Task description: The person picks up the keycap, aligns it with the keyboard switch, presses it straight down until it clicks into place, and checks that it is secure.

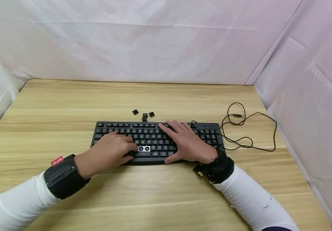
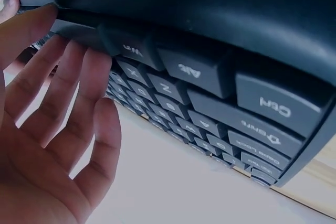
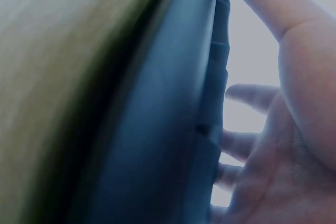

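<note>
A black keyboard (image 1: 143, 163) lies flat on the table. Two switch sockets (image 1: 144, 148) show without keycaps above the space bar. My left hand (image 1: 108, 150) rests on the keys just left of these sockets, fingers slightly bent. Its thumb (image 2: 31, 27) is at the space bar's front edge in the left wrist view; the other fingertips touch the keys. My right hand (image 1: 189, 144) spreads over the right part of the keyboard, thumb at the front edge and fingers stretched toward the back edge. The right wrist view shows that hand's palm (image 3: 283, 166) beside the keyboard's side profile.
Several loose black keycaps (image 1: 135, 112) lie just behind the keyboard. At the right, a thin black cable (image 1: 258, 148) lies in loops, with its plug (image 1: 236, 115) among them. White cloth (image 1: 125, 51) hangs behind the wooden table (image 1: 53, 102).
</note>
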The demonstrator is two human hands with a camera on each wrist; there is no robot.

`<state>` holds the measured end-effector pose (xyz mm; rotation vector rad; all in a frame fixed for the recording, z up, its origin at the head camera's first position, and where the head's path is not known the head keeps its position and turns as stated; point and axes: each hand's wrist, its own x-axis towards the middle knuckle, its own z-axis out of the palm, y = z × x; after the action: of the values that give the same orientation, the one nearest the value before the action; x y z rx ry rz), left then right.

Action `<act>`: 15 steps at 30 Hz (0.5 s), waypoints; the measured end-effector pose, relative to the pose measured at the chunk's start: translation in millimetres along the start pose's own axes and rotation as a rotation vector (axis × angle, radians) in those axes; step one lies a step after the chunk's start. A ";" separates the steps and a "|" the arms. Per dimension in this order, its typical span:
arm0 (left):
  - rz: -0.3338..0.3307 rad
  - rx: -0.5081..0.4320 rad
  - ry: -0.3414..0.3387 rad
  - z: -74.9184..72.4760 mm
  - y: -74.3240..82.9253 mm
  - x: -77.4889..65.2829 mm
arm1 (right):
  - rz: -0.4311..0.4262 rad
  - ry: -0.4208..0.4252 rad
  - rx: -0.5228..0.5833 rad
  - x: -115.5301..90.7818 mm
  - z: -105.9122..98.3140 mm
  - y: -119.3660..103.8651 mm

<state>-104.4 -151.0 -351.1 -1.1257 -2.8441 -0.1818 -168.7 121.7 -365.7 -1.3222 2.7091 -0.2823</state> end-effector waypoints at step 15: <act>-0.017 -0.088 0.022 2.4 2.5 0.1 | 0.003 0.006 -0.009 -1.0 2.2 -0.1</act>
<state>-102.8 -148.8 -353.3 -1.1076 -2.8530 -0.3218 -167.6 122.2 -367.8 -1.3219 2.7203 -0.2752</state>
